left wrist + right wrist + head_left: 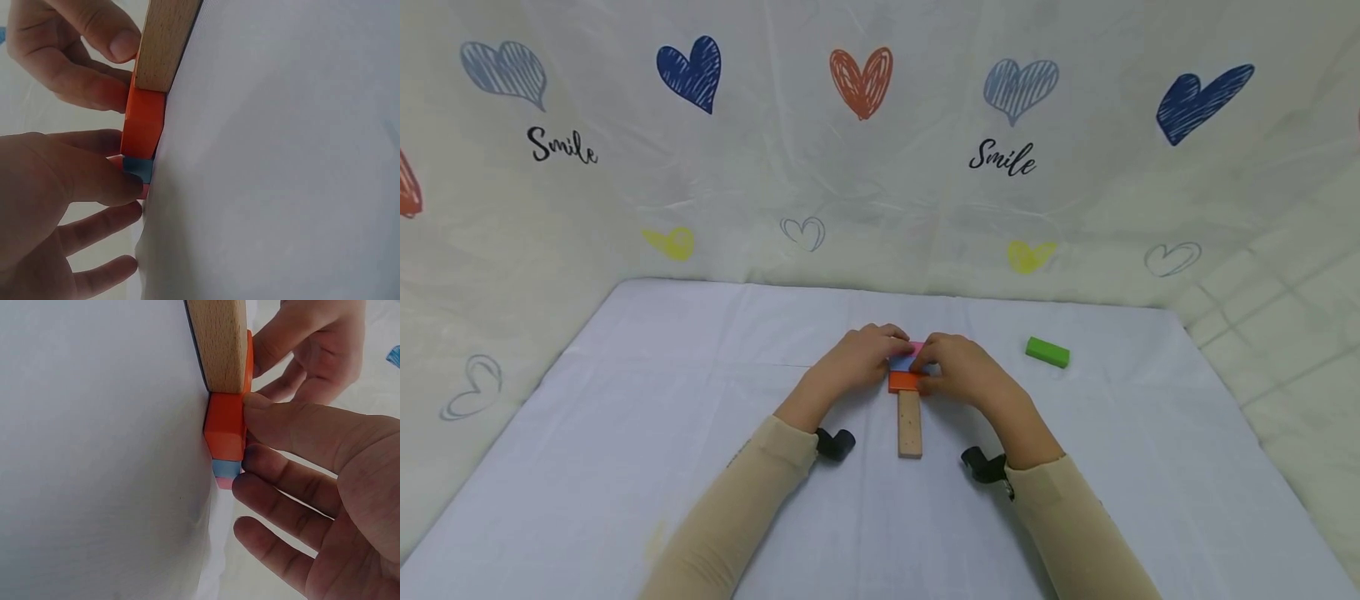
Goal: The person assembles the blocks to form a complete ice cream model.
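A plain wooden block point(909, 425) lies lengthwise on the white cloth, its far end against an orange block point(902, 382) set crosswise. Beyond the orange one are a blue block point(901, 364) and a pink block point(917, 346), in a row. My left hand point(867, 354) is at the row's left side, its thumb point(119, 187) touching the blue and pink ends. From the right side my right hand point(961, 367) touches the row, thumb point(269, 409) at the orange block and fingertips by the blue and pink ends. The hands partly cover the blocks.
A green block point(1047, 352) lies apart on the cloth to the right. Behind the white-covered table point(700, 400) hangs a pale sheet point(925, 175) printed with hearts. Black wrist mounts point(835, 444) stick out at both sleeves.
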A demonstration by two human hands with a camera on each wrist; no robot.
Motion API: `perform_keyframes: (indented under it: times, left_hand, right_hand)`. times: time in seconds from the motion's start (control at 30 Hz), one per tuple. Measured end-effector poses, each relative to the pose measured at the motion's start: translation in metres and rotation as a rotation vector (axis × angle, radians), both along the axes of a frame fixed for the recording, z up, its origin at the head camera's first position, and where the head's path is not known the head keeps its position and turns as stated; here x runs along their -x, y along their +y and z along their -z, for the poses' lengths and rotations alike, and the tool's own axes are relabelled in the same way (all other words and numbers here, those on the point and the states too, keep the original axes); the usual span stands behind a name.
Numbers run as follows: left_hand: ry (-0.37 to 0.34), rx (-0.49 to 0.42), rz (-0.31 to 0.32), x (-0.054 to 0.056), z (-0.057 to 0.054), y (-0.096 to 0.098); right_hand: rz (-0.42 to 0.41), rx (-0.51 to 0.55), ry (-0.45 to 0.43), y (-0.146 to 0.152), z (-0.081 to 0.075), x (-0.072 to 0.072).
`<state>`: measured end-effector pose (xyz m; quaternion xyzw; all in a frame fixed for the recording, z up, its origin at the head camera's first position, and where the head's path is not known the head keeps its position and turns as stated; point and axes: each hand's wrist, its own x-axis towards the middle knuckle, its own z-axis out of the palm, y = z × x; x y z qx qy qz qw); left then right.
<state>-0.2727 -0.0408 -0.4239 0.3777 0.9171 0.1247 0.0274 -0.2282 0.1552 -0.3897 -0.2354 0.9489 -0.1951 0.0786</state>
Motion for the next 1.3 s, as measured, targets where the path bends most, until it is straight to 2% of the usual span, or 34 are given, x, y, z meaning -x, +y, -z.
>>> perform_keyframes:
  times: [0.47,0.67,0.8,0.93,1.07,1.17,1.3]
  left_hand:
    - [-0.033,-0.012,-0.003,0.001,-0.002,0.0]
    - [-0.037,0.013,-0.005,0.002,-0.001,-0.001]
    - [-0.039,0.008,-0.012,0.0,-0.005,-0.004]
    - [-0.017,-0.02,-0.023,-0.004,-0.012,-0.013]
    - [-0.02,-0.04,0.016,-0.015,-0.014,-0.028]
    - [-0.042,-0.054,0.053,-0.022,-0.013,-0.035]
    - [-0.038,-0.044,0.078,-0.023,-0.009,-0.031]
  right_hand:
    - [-0.001,-0.009,0.0,0.0,0.0,0.001]
    - [0.0,-0.012,-0.002,0.0,-0.001,0.0]
    - [0.009,-0.013,-0.003,0.0,0.0,0.0]
    - [0.018,-0.012,-0.012,0.002,0.001,-0.001]
    - [0.029,-0.015,-0.024,0.001,0.001,-0.003]
    - [0.03,-0.019,-0.021,0.001,0.001,-0.003]
    - [0.024,-0.018,-0.012,0.003,0.001,-0.003]
